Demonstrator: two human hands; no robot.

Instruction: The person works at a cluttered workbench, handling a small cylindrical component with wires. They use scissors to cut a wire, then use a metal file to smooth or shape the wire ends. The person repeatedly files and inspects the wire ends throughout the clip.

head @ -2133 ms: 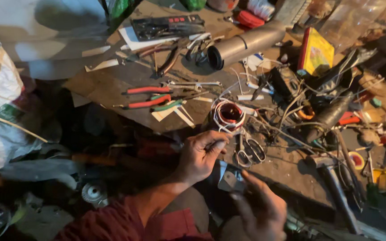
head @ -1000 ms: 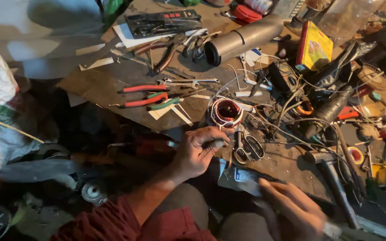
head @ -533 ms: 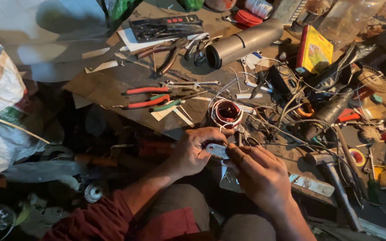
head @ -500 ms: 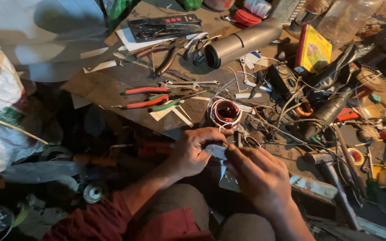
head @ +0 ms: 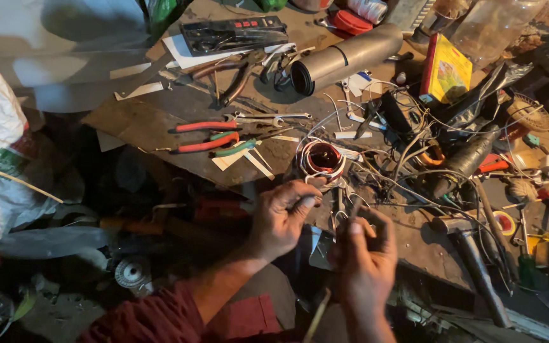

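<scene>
Right hand [head: 365,254], nearest the viewer, has drawn back from the left since half a second ago; the 2 hands, then pressed together over 1 small piece, now stand just apart, so the joint grip has been released. Right fingers are curled shut, but blur hides what they hold. Left hand [head: 281,216] is pinched on a thin pale piece, too small to identify; its long axis runs from the fingertips toward the right hand. Just beyond the left fingertips sits the copper coil [head: 323,159], opening upward. Farther off lie red-handled pliers [head: 206,134] and a grey tube [head: 345,58].
</scene>
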